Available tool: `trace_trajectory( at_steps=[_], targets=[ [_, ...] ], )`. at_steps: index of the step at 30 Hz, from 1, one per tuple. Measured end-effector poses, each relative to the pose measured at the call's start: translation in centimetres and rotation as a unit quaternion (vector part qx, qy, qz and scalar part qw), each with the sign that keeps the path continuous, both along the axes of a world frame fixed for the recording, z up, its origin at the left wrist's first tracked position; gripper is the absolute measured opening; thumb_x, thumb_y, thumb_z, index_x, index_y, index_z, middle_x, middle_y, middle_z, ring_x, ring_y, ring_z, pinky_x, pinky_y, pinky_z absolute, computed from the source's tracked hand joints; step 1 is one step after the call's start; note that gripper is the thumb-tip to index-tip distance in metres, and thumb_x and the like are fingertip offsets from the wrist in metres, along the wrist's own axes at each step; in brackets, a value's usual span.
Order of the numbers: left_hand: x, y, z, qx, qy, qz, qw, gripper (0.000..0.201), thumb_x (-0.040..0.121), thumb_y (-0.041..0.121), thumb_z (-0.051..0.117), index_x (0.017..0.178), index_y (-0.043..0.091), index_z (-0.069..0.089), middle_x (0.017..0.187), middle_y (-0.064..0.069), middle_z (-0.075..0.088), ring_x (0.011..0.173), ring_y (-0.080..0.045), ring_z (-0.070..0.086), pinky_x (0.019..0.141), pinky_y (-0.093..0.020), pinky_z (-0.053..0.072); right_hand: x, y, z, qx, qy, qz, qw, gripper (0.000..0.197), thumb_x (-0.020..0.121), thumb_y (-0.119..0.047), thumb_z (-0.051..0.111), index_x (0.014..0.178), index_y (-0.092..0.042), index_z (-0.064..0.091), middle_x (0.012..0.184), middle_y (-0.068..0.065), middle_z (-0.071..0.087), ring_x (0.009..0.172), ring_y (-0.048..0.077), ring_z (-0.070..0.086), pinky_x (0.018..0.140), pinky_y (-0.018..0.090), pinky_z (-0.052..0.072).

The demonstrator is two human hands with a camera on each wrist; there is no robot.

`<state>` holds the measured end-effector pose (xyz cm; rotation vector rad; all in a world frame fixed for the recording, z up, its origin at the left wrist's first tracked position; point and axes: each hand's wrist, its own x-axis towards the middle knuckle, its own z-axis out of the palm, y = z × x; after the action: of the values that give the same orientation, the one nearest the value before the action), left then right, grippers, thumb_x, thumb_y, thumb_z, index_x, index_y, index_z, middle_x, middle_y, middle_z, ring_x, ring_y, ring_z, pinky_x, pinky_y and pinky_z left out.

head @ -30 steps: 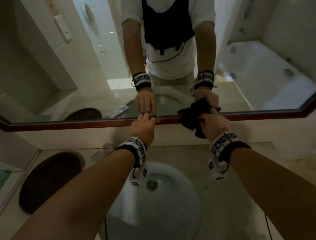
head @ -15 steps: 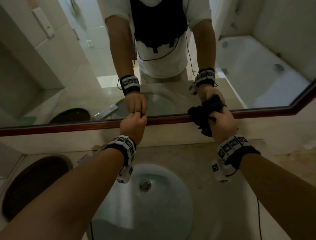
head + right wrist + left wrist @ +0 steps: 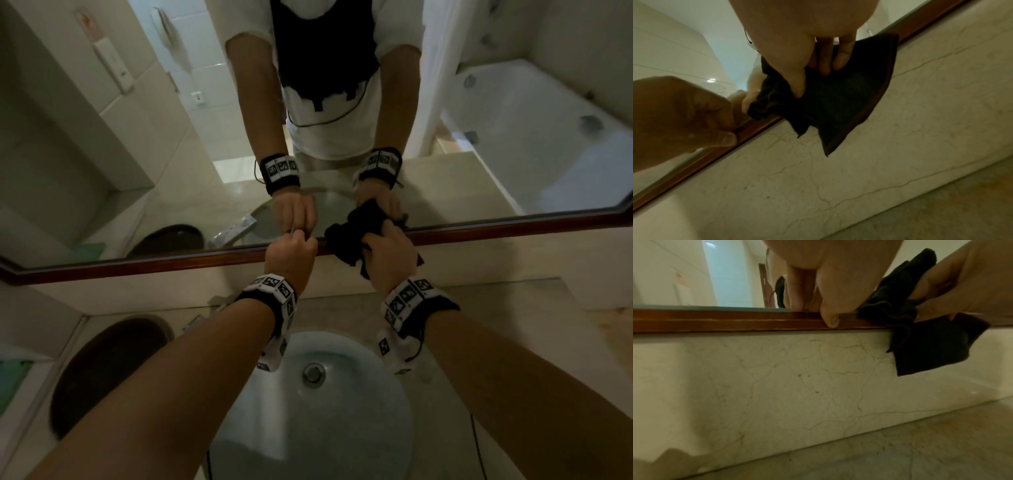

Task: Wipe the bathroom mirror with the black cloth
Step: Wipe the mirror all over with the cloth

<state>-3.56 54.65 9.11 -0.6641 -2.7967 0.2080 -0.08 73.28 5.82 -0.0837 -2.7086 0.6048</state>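
The bathroom mirror (image 3: 137,154) has a brown wooden frame (image 3: 154,265) along its lower edge. My right hand (image 3: 376,240) grips the bunched black cloth (image 3: 346,240) and holds it against the glass just above the frame. A corner of the cloth (image 3: 838,105) hangs down over the marble wall, with my right hand's (image 3: 813,78) thumb and fingers curled into it. My left hand (image 3: 303,240) is curled close to the left of the cloth. Its thumb and fingertips (image 3: 830,321) pinch the frame (image 3: 715,321) beside the cloth (image 3: 920,340).
Below the mirror a cracked marble backsplash (image 3: 171,294) meets the countertop (image 3: 513,325). A white sink basin (image 3: 359,428) with a metal drain (image 3: 312,372) lies under my forearms. A dark oval object (image 3: 102,370) sits at the left. The mirror reflects a bathtub (image 3: 548,137).
My right hand slid the cloth right along the mirror's lower edge, then back left, ending close beside my left hand. My left hand stayed on the frame.
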Motion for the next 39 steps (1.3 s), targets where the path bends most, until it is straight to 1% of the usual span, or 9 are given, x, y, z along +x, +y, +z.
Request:
trace_trajectory(
  at_steps=[7,10,13,19,21,25,27,30,39],
  targets=[
    [-0.1,0.9,0.5,-0.023,-0.008,0.005,1.0,0.027,0.054,-0.004,0.081,0.06,0.007,0.057,0.054,-0.012,0.047,0.037,-0.028,0.047,0.039,-0.024,0.031,0.8,3.1,0.8,0.03,-0.026,0.009,0.999,0.011,0.092,-0.024,0.066,0.099,-0.022,0.074,0.101,0.008,0.057,0.087,0.03,0.059,0.064,0.04,0.054],
    [0.5,1.7,1.5,-0.083,-0.04,0.049,0.995,0.008,0.081,0.003,0.067,0.087,0.004,0.063,0.082,-0.016,0.059,0.064,-0.034,0.062,0.048,-0.033,0.042,1.6,6.3,1.0,0.019,-0.038,-0.008,0.999,0.013,0.092,-0.023,0.065,0.101,-0.022,0.073,0.104,0.009,0.056,0.089,0.031,0.059,0.068,0.043,0.054],
    [0.9,2.3,1.8,-0.124,-0.038,0.078,0.988,0.018,0.094,0.009,0.05,0.107,0.009,0.063,0.104,-0.012,0.061,0.086,-0.033,0.064,0.057,-0.034,0.042,2.5,10.6,1.2,0.016,-0.047,-0.037,0.998,0.015,0.09,-0.023,0.066,0.104,-0.024,0.073,0.106,0.008,0.057,0.089,0.031,0.06,0.07,0.042,0.054],
    [1.2,2.5,1.7,-0.088,-0.054,0.106,0.989,0.005,0.086,0.008,0.061,0.088,0.009,0.065,0.081,-0.011,0.059,0.062,-0.03,0.061,0.049,-0.032,0.046,4.0,17.1,1.3,-0.014,-0.043,-0.077,0.996,0.018,0.091,-0.024,0.066,0.107,-0.022,0.073,0.114,0.008,0.059,0.096,0.029,0.061,0.072,0.032,0.045],
    [1.3,2.4,1.6,-0.071,-0.052,0.099,0.991,0.004,0.08,0.003,0.066,0.082,0.006,0.064,0.074,-0.013,0.057,0.055,-0.03,0.058,0.047,-0.03,0.038,4.1,17.3,1.0,-0.031,-0.043,-0.078,0.996,0.018,0.091,-0.023,0.066,0.107,-0.02,0.074,0.112,0.01,0.059,0.094,0.029,0.06,0.071,0.031,0.043],
    [1.5,2.5,1.6,-0.091,-0.037,0.09,0.991,0.007,0.089,0.009,0.056,0.093,0.01,0.062,0.087,-0.01,0.059,0.066,-0.029,0.06,0.051,-0.031,0.032,3.7,16.7,0.6,-0.054,-0.026,-0.084,0.995,0.016,0.091,-0.019,0.065,0.103,-0.015,0.075,0.108,0.014,0.06,0.084,0.032,0.06,0.065,0.031,0.042],
    [1.4,2.4,1.8,-0.091,-0.034,0.086,0.992,0.003,0.083,0.008,0.065,0.085,0.01,0.064,0.08,-0.009,0.059,0.061,-0.028,0.059,0.048,-0.028,0.029,3.6,16.3,0.4,-0.06,-0.008,-0.092,0.994,0.016,0.09,-0.016,0.065,0.102,-0.012,0.075,0.107,0.017,0.06,0.082,0.035,0.06,0.065,0.035,0.047],
    [0.9,1.7,0.9,-0.058,0.001,0.039,0.998,0.019,0.062,-0.003,0.079,0.065,0.005,0.062,0.061,-0.013,0.053,0.045,-0.03,0.053,0.044,-0.024,0.025,3.3,14.5,0.2,-0.063,0.005,-0.1,0.993,0.015,0.09,-0.014,0.066,0.101,-0.009,0.075,0.107,0.02,0.061,0.085,0.037,0.059,0.068,0.037,0.049],
    [0.4,0.7,0.2,0.005,0.012,0.003,1.0,0.027,0.05,0.001,0.083,0.056,0.011,0.058,0.055,-0.009,0.048,0.04,-0.025,0.048,0.042,-0.022,0.024,1.3,1.9,0.4,-0.064,0.056,-0.029,0.996,0.01,0.082,-0.007,0.075,0.092,-0.008,0.076,0.101,0.019,0.066,0.078,0.034,0.064,0.066,0.027,0.048]
  ],
)
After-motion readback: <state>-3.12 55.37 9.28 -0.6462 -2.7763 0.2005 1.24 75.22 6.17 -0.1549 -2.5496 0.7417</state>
